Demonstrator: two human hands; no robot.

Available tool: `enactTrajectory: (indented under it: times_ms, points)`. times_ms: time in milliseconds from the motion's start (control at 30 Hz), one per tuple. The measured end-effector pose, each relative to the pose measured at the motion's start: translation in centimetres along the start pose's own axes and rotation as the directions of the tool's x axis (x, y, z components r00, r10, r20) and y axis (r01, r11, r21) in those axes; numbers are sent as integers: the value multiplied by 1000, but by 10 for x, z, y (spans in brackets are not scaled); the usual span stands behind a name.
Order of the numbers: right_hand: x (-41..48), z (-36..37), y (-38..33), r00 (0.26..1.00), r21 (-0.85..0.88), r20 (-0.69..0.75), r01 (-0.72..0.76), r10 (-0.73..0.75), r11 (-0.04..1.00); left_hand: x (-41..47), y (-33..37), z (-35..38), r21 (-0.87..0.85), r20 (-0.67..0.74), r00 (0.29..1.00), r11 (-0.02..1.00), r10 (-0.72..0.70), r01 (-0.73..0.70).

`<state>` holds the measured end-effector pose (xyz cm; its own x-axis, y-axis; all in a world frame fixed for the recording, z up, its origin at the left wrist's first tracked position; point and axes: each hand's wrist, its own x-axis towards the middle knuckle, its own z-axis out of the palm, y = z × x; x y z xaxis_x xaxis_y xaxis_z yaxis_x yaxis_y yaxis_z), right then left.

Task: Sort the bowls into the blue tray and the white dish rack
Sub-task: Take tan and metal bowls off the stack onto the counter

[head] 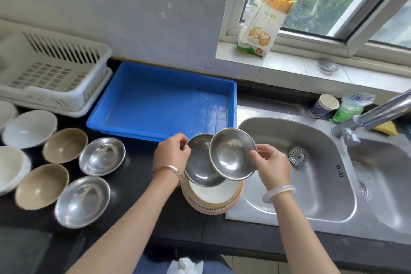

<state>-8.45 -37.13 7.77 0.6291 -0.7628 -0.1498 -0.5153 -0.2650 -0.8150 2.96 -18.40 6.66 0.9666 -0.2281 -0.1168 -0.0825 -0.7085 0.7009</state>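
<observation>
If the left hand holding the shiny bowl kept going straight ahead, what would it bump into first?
Probably the near rim of the blue plastic tray, just beyond the left hand and its steel bowl; depth is hard to judge.

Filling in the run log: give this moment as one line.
left hand: holds steel bowl | right hand: holds second steel bowl | blue tray: empty | dish rack: empty

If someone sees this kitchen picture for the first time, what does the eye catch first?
Probably the two steel bowls at centre, one in the left hand, one in the right hand, overlapping above a paper tub. Behind them sits the bright blue tray, nothing in it. More bowls spread over the dark counter at left.
</observation>
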Motion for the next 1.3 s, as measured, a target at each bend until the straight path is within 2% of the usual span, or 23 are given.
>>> enactTrajectory:
  times_ms: [267, 400, 533, 700, 1000, 1300]
  points:
    - [9, 57, -51, 967, 5, 220, 132, -130, 991, -22, -61, -59, -65, -131, 974, 982, -183, 175]
    - [7, 114, -67, 920, -92, 371, 171, -125, 981, -37, -103, -72, -60, -124, 943, 950, -310, 305]
    - [5, 165, -72, 884, -221, 458, 212, -91, 952, -46, -130, -71, -31, -86, 917, 921, -390, 389]
    - [0, 200, -66, 880, -359, 474, 212, -17, 909, -49, -148, -65, -27, -42, 903, 904, -427, 426]
    - [-13, 227, -57, 886, -474, 457, 165, 82, 865, -44, -163, -60, 29, -2, 917, 916, -400, 400]
    - [-14, 232, -47, 887, -453, 412, 3, 207, 891, -41, -167, -52, 126, -22, 934, 926, -356, 356]
